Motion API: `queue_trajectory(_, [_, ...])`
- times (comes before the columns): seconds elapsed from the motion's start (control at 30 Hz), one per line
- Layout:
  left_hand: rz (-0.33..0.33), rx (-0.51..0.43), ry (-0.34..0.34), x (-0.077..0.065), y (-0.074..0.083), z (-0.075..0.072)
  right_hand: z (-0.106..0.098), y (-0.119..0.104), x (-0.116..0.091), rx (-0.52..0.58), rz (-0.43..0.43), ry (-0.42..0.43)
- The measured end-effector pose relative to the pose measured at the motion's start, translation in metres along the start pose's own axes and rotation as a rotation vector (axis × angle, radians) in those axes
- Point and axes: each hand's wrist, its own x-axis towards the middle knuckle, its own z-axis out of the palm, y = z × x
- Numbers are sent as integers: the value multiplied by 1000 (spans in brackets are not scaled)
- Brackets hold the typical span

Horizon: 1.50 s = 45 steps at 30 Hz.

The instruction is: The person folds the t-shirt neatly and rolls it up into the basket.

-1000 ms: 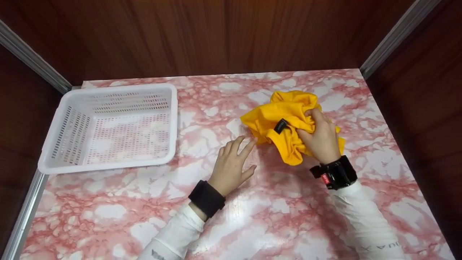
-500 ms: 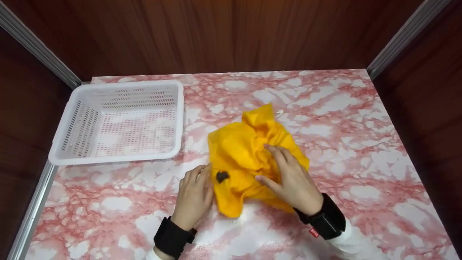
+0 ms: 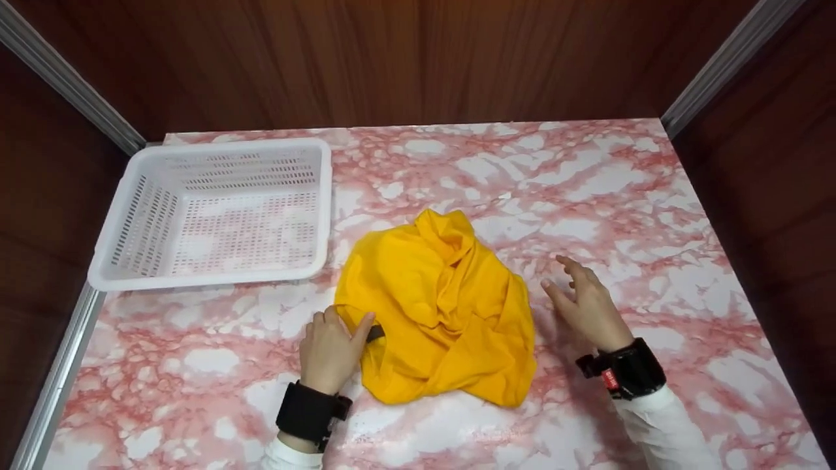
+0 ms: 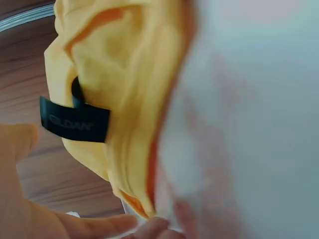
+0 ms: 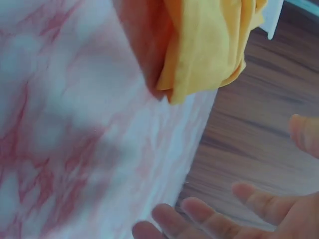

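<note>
A crumpled yellow T-shirt (image 3: 450,313) lies in a loose heap on the table. Its black neck label (image 4: 75,122) reads GILDAN in the left wrist view. Beside the collar, my left hand (image 3: 330,352) is at the shirt's left edge, with thumb and fingers spread apart. In the left wrist view the fingertips (image 4: 124,222) come right at the collar's lower end. My right hand (image 3: 591,313) hovers off to the right of the shirt, fingers loosely bent and holding nothing. A gap shows between it and the cloth in the right wrist view.
A white perforated plastic basket (image 3: 320,215) stands at the table's back left. The table (image 3: 588,196) has a red-and-white marbled top. Dark wood panels (image 3: 405,59) with metal corner strips enclose it at the back and sides.
My right hand has brought the T-shirt left and nearer, let go and moved away right. The shirt has spread into a wider heap. My left hand has moved left and nearer, to the shirt's edge.
</note>
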Motion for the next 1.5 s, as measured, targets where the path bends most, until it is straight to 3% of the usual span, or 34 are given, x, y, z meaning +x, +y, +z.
queue_trajectory(0.23, [-109,49,-87,11,25,11,9,4,29,10,108,-78])
queue_trajectory(0.5, [-135,91,-79,27,39,26,37,-14,49,28,119,-61])
queue_trajectory(0.77, [-84,57,5,37,46,37,55,-25,60,9,129,-49])
queue_trajectory(1.07, [44,28,35,40,54,45,59,-31,69,144,208,-233])
queue_trajectory(1.17, [40,-17,54,43,55,45,65,-30,68,217,183,-200])
queue_trajectory(1.37, [-36,-170,77,46,56,44,69,-28,60,311,120,-14])
queue_trajectory(1.5, [-73,-229,57,48,55,41,62,-25,57,374,98,93])
